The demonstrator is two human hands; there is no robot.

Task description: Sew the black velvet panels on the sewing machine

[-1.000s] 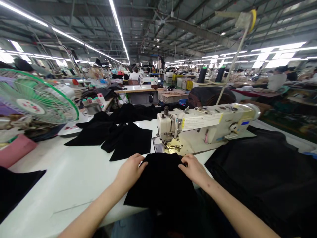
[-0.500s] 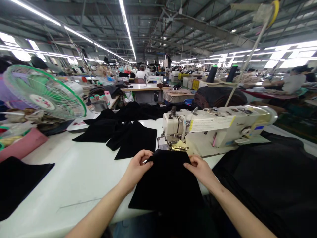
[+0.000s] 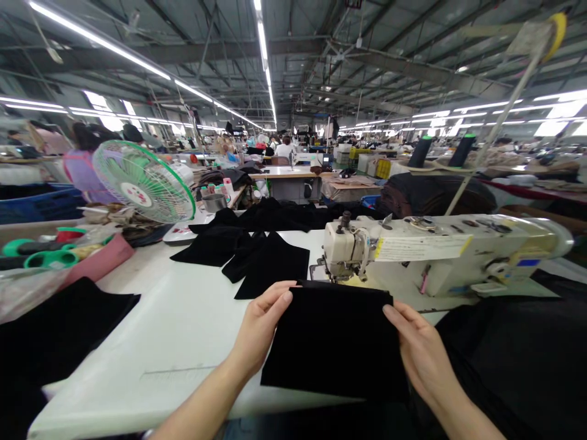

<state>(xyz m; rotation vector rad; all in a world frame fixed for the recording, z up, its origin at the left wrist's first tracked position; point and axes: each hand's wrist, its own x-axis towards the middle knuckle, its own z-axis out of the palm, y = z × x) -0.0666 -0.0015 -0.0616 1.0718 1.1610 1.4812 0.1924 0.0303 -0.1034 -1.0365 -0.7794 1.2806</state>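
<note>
The black cloth piece (image 3: pixel 337 342) was held up at the near side of the pale table (image 3: pixel 183 330), in front of the sewing machine (image 3: pixel 422 250). Half a second earlier its far edge had been narrower and the hands closer together; now that edge ran wider and almost straight. The view had also swung left, bringing in a blue crate (image 3: pixel 41 205) at the far left.

Just beyond the cloth rose the machine's head, its stitching area partly hidden by the cloth's far edge. More black pieces (image 3: pixel 279 260) lay left of the head, with a green-rimmed fan (image 3: pixel 144 186) farther left. A dark fabric pile (image 3: pixel 513 354) filled the near right, and another black fabric (image 3: pixel 59 336) lay near left, beside a pink roll (image 3: pixel 98 263).

The left hand (image 3: pixel 259 330) was closed, pinching the far left corner between thumb and fingers. The right hand (image 3: pixel 419 339) gripped the far right corner, thumb on top, its other fingers partly hidden.
</note>
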